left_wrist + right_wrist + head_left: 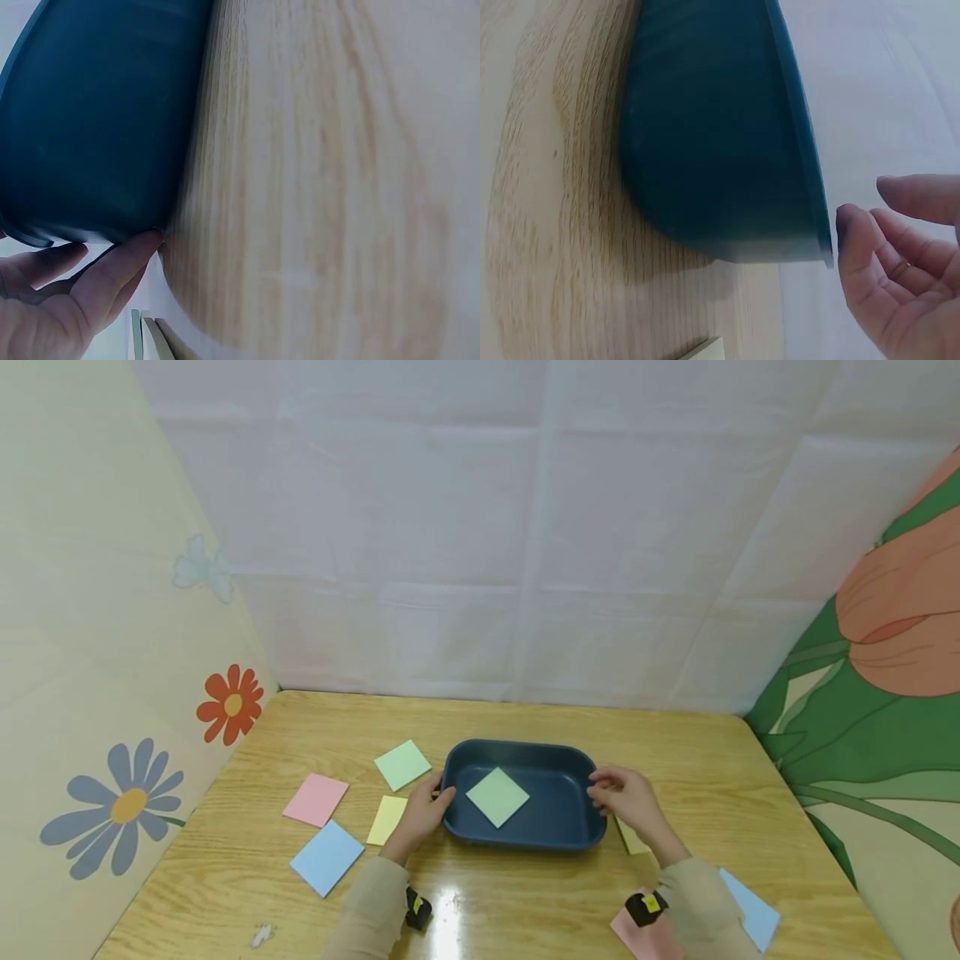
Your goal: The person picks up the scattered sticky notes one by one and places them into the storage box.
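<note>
A dark blue rectangular tub stands on the wooden table, with a pale green paper square lying in its left half. At the tub's left end my left hand grips it, thumb by the rim and fingers along the outer wall; the left wrist view shows the fingertips low on that wall. My right hand is beside the right end, holding nothing. In the right wrist view its fingers are loosely bent just off the rim, with the thumb apart from them.
Left of the tub lie green, pink, yellow and blue paper squares. On the right are yellow, pink and blue ones, partly covered by my right arm. White cloth hangs behind the table.
</note>
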A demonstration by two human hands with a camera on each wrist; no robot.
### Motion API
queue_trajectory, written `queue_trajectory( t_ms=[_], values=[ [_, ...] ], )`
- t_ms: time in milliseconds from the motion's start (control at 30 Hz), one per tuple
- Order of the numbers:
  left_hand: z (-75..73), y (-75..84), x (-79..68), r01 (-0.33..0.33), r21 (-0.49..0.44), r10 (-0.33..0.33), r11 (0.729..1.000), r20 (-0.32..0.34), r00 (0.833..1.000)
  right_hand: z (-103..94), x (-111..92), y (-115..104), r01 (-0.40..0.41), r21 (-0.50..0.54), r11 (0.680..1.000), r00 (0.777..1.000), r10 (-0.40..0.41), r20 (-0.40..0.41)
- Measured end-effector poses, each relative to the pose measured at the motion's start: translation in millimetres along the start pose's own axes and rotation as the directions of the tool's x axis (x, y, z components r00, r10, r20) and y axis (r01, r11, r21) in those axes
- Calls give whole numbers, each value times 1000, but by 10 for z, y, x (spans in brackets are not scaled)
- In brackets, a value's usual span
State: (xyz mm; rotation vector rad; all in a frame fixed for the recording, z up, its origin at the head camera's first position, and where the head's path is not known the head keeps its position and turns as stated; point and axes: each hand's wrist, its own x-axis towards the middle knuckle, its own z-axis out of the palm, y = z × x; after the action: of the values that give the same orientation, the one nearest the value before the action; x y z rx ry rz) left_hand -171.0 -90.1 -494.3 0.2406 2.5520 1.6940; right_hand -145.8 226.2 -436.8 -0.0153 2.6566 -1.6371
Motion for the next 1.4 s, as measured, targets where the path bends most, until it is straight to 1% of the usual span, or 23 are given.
queue_trajectory(
  t_ms=[133,233,400,800,1000,1400],
  values=[
    [-5,-2,2,-6,1,6,1000,4,1000,-42,-16,30,1,5,1000,1000,-1,-1],
    [-11,-6,-3,-7,3,7,1000,10,1000,-71,-25,34,-11,12,1000,1000,11,2],
    [-21,13,-18,0,3,0,1000,20,1000,-100,-42,35,-33,7,999,999,34,-15],
    [-11,25,-8,4,6,-4,1000,1,1000,-124,-62,100,-46,-8,999,997,45,-66],
    [-12,6,0,-2,11,2,1000,5,1000,-169,-60,155,-53,-31,998,996,51,-72],
    [-16,-6,1,4,15,-4,1000,11,1000,-253,-74,245,-77,-23,997,995,75,-73]
  ],
)
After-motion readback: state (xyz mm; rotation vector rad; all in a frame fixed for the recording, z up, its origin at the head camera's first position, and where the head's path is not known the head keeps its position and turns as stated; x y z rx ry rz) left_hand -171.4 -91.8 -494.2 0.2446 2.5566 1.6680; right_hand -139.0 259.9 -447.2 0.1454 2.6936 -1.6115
